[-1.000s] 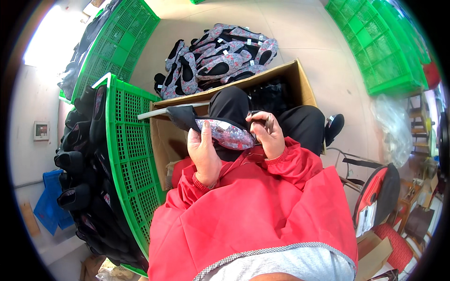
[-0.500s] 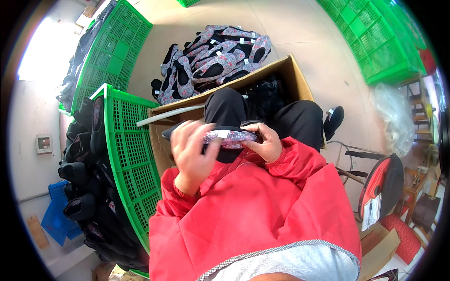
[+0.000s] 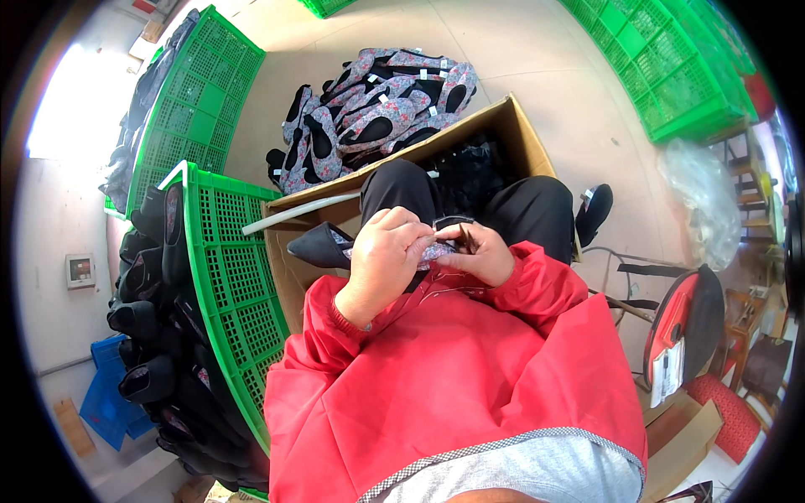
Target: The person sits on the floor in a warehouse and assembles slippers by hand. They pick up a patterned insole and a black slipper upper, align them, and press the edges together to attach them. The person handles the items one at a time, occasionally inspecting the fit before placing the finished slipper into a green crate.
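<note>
Holding a flowered cloth shoe (image 3: 423,251) over the lap, the left hand (image 3: 386,264) is wrapped round its upper edge, fingers curled shut on the fabric. The right hand (image 3: 474,251) is pinched together on a thin dark tool (image 3: 464,239), seemingly a needle or awl, just beside the shoe's rim, and a fine thread (image 3: 444,293) is seen trailing across the red smock (image 3: 453,386) below. Judged from this, stitching or trimming at the rim is in hand. It would be done best with the shoe kept steady against the left palm, the fabric pulled taut near the tool's tip, and the thread kept free of the sleeve so that it cannot snag. The point should be steered away from the left fingertips, which lie close to it.

One shoe is held, and one tool. A dark sole (image 3: 319,245) is seen jutting out left of the left hand; whether it belongs to the held shoe cannot be told. One open cardboard box (image 3: 520,134) stands ahead of the knees, with dark items inside. One heap of finished flowered shoes (image 3: 377,109) lies on the floor beyond the box's far edge, well over a dozen, too overlapped for an exact count. At least three green plastic crates (image 3: 231,251) are counted; the nearest, at the left, holds many dark shoes (image 3: 151,318).
</note>
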`<state>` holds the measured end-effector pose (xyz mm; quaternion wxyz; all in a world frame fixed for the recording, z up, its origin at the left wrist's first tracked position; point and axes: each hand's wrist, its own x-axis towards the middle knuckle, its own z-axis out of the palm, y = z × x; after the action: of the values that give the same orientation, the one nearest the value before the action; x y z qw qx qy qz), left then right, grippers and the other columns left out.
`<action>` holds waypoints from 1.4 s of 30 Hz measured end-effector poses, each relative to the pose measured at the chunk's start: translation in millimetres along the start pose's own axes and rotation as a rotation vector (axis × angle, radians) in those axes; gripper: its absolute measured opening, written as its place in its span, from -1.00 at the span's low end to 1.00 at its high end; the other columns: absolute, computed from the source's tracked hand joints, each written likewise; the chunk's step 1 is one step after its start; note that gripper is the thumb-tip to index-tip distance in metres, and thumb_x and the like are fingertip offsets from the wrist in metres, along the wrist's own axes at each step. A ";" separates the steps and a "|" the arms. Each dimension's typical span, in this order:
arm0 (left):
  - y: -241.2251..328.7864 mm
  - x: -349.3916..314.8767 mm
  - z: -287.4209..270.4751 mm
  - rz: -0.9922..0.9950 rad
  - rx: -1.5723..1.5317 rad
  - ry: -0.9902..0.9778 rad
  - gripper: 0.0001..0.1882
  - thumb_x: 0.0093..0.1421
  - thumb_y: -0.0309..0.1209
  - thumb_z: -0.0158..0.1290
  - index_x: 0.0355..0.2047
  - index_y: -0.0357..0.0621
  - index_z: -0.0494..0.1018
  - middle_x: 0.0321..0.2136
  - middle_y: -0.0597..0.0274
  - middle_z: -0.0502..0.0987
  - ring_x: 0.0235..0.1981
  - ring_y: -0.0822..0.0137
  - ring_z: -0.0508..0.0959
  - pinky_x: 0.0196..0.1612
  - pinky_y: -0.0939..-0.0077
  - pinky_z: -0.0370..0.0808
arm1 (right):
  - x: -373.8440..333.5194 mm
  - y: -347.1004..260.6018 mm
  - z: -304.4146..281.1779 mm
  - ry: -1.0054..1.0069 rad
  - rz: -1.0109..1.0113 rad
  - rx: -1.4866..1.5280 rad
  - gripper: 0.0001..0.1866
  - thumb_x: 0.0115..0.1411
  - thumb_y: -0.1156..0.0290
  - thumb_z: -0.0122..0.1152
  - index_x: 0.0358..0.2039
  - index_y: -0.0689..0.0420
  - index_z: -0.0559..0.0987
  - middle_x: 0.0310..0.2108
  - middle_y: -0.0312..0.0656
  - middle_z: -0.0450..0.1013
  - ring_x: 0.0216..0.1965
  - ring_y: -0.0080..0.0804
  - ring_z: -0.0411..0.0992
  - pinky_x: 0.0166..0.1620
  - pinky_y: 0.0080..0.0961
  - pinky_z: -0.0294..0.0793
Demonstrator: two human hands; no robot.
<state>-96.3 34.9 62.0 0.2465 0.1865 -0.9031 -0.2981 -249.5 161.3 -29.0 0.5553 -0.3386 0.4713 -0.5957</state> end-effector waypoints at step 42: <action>2.1 0.8 14.7 -0.082 0.135 0.052 -0.93 0.09 -0.54 0.14 -0.39 -0.14 0.50 -0.47 0.16 0.48 -0.37 0.08 0.52 -0.29 0.26 0.46 | 21.9 -51.9 -15.4 -0.098 -0.056 -0.586 -0.72 0.03 0.31 0.44 -0.21 0.07 0.69 -0.29 -0.16 0.56 -0.25 -0.26 0.54 -0.12 -0.44 0.48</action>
<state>-105.5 42.6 53.3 0.2442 0.2474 -0.9061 -0.2413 -284.9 139.5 12.0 0.4395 -0.5257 0.5861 -0.4324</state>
